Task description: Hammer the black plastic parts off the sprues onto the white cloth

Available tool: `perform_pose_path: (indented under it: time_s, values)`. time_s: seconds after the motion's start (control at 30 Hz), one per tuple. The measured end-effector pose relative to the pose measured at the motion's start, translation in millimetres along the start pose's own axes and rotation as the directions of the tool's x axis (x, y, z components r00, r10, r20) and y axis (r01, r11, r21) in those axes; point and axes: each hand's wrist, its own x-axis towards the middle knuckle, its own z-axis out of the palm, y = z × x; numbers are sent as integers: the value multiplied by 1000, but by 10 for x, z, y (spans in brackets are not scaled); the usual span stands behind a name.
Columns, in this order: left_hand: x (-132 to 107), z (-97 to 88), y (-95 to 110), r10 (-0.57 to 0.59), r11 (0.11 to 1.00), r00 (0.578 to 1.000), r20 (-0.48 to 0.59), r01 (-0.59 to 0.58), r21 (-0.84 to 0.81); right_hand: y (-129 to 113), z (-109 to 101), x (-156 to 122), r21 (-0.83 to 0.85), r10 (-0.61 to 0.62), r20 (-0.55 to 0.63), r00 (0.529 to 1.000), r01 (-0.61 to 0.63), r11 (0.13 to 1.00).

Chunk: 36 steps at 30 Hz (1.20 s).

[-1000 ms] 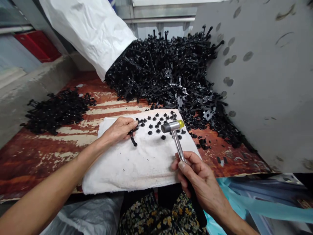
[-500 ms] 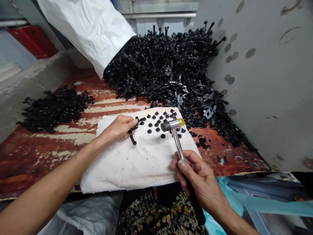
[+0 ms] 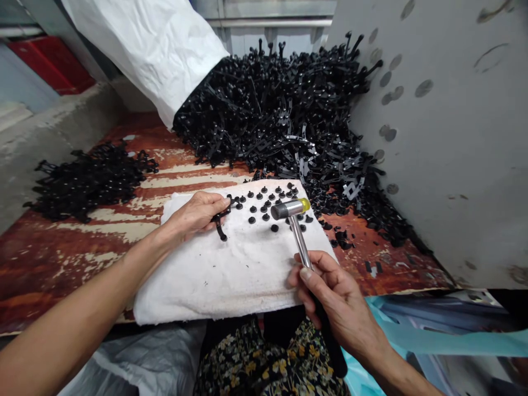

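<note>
My left hand (image 3: 200,212) is closed on a curved black part (image 3: 221,230) over the left side of a folded white cloth (image 3: 231,286). The part's lower end points toward me, and my fingers cover some of it. In my right hand (image 3: 330,291) is a mallet (image 3: 297,231), held by its handle with the head up. The head has a grey face on the left and a yellow one on the right, and it hangs over the cloth's right side. Several small round black pieces with stems (image 3: 265,217) stand spread on the cloth between the hands.
A big heap of black parts (image 3: 272,110) fills the back of the worn red-brown table (image 3: 82,264). A white sack (image 3: 152,49) lies at its left. A smaller pile (image 3: 91,181) sits far left. A grey panel (image 3: 445,154) stands on the right.
Almost nothing differs. The whole view has shifted slightly; both hands keep their hold on the black part and the mallet.
</note>
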Motion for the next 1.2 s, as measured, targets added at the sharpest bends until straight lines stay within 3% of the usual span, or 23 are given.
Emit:
perform_pose_path:
  time_s: [0.6,0.7,0.8,0.87,0.9,0.97,1.03,1.1,1.2]
  values:
    - [-19,66,48,19,996,1000,-15,-18,88,31,1,19,1,0,11,1000,0,1000]
    - [37,26,21,76,974,997,-31,-68,214,-11,-13,-14,-77,7,39,999,-4,997]
    - [96,-29,-7,173,923,984,-27,-153,353,-101,-54,-30,-290,-24,87,996,49,956]
    - [117,-48,-24,189,919,982,-5,-175,354,-174,-89,13,-509,-158,123,980,199,837]
    - [121,-49,-31,178,928,984,8,-171,330,-210,-104,57,-607,-260,168,951,308,732]
    - [119,-42,-42,151,948,988,28,-153,280,-274,-119,185,-721,-447,312,838,516,463]
    - [112,-29,-50,139,954,990,34,-143,265,-326,-101,340,-750,-507,447,737,618,237]
    - [109,-19,-57,144,950,989,28,-146,275,-362,-50,486,-796,-463,493,737,597,102]
    - [115,-16,-62,149,944,989,13,-146,296,-392,58,628,-879,-371,457,808,475,-47]
